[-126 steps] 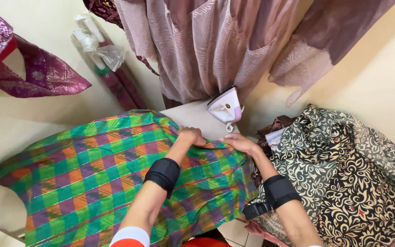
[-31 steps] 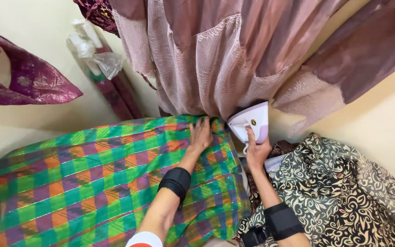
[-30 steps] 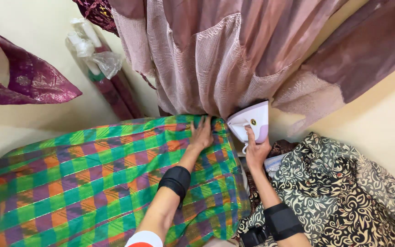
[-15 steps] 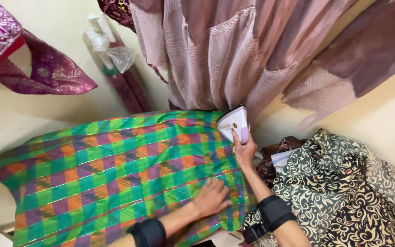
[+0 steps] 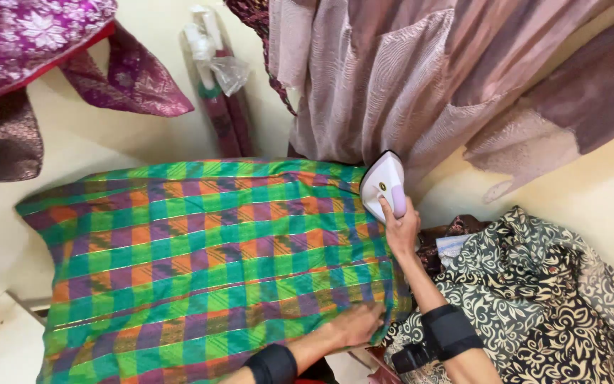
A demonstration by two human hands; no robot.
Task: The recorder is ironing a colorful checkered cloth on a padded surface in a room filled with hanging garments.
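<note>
Right hand [image 5: 401, 229] gripping white iron [image 5: 383, 186], left hand [image 5: 355, 325] flat — checked cloth [image 5: 200, 263]

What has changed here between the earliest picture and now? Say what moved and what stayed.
The right hand took hold of the white iron and brought it onto the checked cloth. The left hand slid back to the cloth's near edge. The cloth stays spread.

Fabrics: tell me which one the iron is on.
The checked cloth, green, purple and orange, spread flat. The right hand holds the iron at its far edge; the left hand presses its near edge. The other fabrics hang or lie heaped aside.
</note>
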